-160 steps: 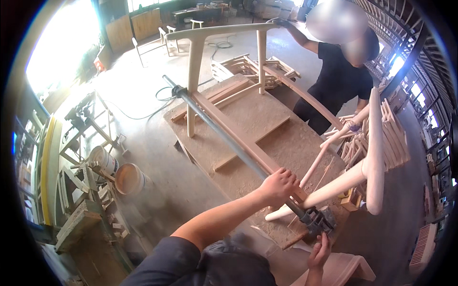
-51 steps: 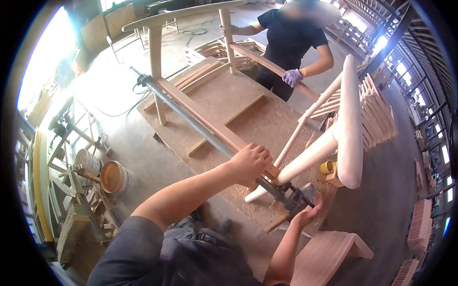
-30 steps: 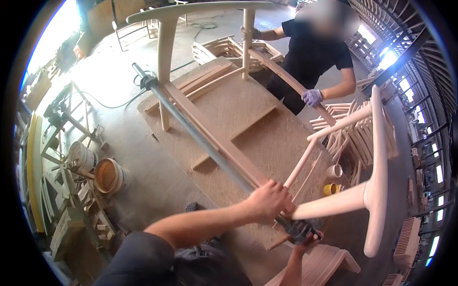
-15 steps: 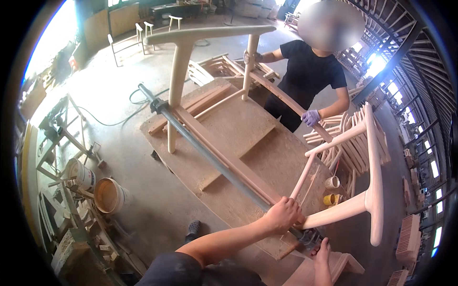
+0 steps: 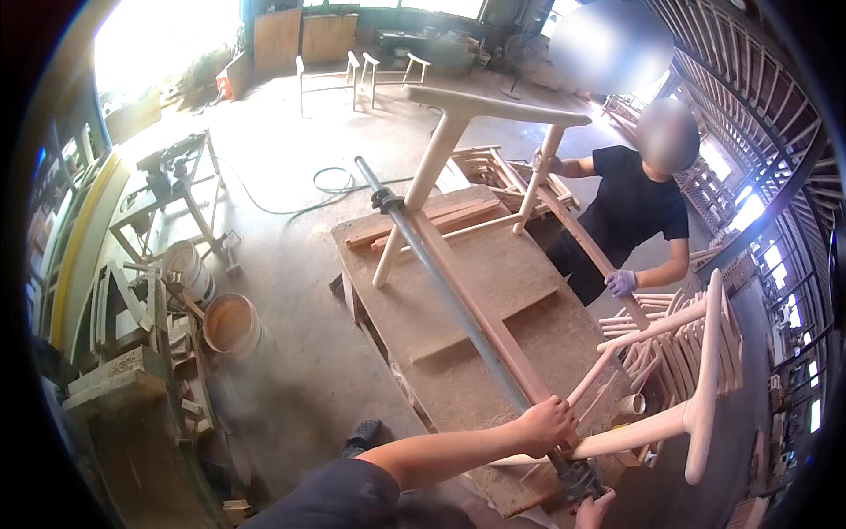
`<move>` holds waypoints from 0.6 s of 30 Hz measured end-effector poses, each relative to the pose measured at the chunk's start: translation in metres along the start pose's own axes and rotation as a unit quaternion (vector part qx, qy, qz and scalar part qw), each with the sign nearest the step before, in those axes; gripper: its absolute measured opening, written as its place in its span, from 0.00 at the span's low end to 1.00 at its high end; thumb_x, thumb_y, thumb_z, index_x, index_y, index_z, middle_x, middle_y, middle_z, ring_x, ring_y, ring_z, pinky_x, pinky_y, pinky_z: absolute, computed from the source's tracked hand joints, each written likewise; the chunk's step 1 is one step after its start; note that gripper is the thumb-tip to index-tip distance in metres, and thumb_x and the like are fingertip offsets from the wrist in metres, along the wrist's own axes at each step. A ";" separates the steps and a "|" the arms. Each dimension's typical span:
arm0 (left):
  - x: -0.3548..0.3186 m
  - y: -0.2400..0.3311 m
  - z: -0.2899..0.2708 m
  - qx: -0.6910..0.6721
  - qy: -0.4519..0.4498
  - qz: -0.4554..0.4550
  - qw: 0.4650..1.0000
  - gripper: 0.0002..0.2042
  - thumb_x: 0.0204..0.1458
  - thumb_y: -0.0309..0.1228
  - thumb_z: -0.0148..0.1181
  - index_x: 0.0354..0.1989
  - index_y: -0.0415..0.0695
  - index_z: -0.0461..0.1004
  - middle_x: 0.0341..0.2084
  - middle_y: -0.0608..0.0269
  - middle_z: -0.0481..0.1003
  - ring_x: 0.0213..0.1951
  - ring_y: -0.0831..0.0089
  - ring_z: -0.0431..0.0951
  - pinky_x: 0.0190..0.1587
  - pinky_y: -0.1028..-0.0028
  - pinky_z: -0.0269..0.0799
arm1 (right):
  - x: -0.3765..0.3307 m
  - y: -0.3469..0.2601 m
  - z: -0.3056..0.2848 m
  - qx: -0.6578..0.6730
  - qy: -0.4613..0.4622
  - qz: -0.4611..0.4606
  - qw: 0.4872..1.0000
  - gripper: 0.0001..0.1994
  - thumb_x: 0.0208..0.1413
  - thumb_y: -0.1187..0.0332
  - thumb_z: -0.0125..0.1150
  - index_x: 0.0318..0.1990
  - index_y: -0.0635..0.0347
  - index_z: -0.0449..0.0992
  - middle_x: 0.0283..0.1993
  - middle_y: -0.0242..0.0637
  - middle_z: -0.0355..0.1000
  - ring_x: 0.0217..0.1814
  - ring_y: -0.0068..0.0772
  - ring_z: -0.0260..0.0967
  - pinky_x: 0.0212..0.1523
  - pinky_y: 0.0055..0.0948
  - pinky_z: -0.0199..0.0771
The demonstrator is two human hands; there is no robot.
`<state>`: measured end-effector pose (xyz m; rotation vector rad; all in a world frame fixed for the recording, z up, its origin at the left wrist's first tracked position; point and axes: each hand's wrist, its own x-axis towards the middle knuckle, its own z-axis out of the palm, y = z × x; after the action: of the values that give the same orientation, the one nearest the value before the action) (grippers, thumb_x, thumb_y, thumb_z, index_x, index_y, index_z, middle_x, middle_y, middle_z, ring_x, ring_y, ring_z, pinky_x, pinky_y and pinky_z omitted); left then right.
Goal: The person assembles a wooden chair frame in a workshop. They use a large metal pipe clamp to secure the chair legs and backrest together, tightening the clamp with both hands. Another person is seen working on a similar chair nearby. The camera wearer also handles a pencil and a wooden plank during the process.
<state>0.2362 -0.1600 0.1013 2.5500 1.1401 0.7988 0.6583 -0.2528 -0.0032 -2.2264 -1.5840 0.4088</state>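
A pale wooden chair frame lies across the worktable, with one leg assembly [image 5: 507, 105] at the far end and another [image 5: 702, 388] at the near right. A long grey pipe clamp [image 5: 458, 316] runs beside its near wooden rail [image 5: 483, 322]. My left hand [image 5: 548, 426] wraps over the near end of that rail, by the joint with the leg. Below it, my right hand [image 5: 595, 510] has its fingers closed at the clamp's dark screw end [image 5: 580, 479]; the picture's lower edge cuts part of it off.
Across the worktable [image 5: 493, 353], a co-worker in black [image 5: 621, 207] holds the frame's far rail [image 5: 577, 231] with both hands, one in a purple glove. Stacked chair parts [image 5: 683, 353] stand at right. Buckets [image 5: 232, 324] and wood scraps lie left; a hose [image 5: 300, 212] crosses the floor.
The view has swung, so the table and frame appear farther right and lower. My right hand's thumb has come in against the clamp's end. My left hand keeps its place on the rail.
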 end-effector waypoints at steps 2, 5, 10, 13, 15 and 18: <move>-0.002 -0.001 -0.005 0.097 -0.041 -0.008 0.994 0.22 0.39 0.36 0.65 0.44 0.39 0.73 0.41 0.57 0.76 0.48 0.62 0.74 0.49 0.67 0.65 | -0.010 -0.066 -0.001 -0.032 -0.016 0.000 0.999 0.26 0.58 0.63 0.58 0.61 0.65 0.62 0.53 0.61 0.72 0.54 0.59 0.72 0.55 0.47 0.70; 0.001 0.004 -0.009 0.106 -0.039 0.016 0.993 0.20 0.39 0.37 0.66 0.42 0.41 0.76 0.40 0.58 0.76 0.48 0.62 0.75 0.47 0.66 0.65 | -0.003 -0.031 -0.011 -0.092 0.044 -0.029 0.994 0.25 0.57 0.66 0.60 0.60 0.67 0.62 0.52 0.58 0.73 0.52 0.53 0.72 0.55 0.46 0.71; 0.007 0.002 0.028 0.132 0.052 -0.014 0.990 0.14 0.50 0.39 0.58 0.41 0.44 0.78 0.38 0.61 0.78 0.44 0.63 0.77 0.49 0.63 0.65 | 0.026 0.010 -0.016 0.025 0.022 0.063 0.997 0.26 0.58 0.68 0.60 0.61 0.68 0.62 0.53 0.50 0.73 0.50 0.42 0.71 0.54 0.41 0.73; 0.001 0.000 0.025 0.161 0.048 -0.001 0.986 0.15 0.54 0.40 0.53 0.41 0.44 0.80 0.38 0.61 0.79 0.43 0.63 0.77 0.50 0.62 0.66 | 0.015 -0.030 -0.017 0.038 -0.007 0.119 0.992 0.25 0.59 0.69 0.58 0.62 0.67 0.61 0.53 0.50 0.73 0.50 0.41 0.71 0.53 0.40 0.73; 0.009 0.004 0.047 0.168 0.098 -0.015 0.981 0.15 0.54 0.39 0.53 0.42 0.44 0.80 0.39 0.61 0.79 0.43 0.63 0.77 0.50 0.61 0.67 | 0.014 -0.056 -0.017 0.043 -0.019 0.150 0.988 0.25 0.60 0.69 0.57 0.63 0.67 0.61 0.53 0.49 0.73 0.50 0.41 0.72 0.53 0.40 0.74; 0.015 0.008 0.052 0.156 0.060 -0.028 0.986 0.17 0.55 0.40 0.51 0.43 0.43 0.79 0.40 0.59 0.79 0.44 0.62 0.77 0.51 0.61 0.66 | 0.011 -0.085 -0.016 0.049 -0.026 0.192 0.980 0.25 0.61 0.69 0.55 0.64 0.66 0.60 0.54 0.49 0.72 0.50 0.41 0.72 0.53 0.40 0.74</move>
<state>0.2790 -0.1540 0.0674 2.7323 1.4719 0.8290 0.5978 -0.2194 0.0496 -2.4601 -1.1220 0.6389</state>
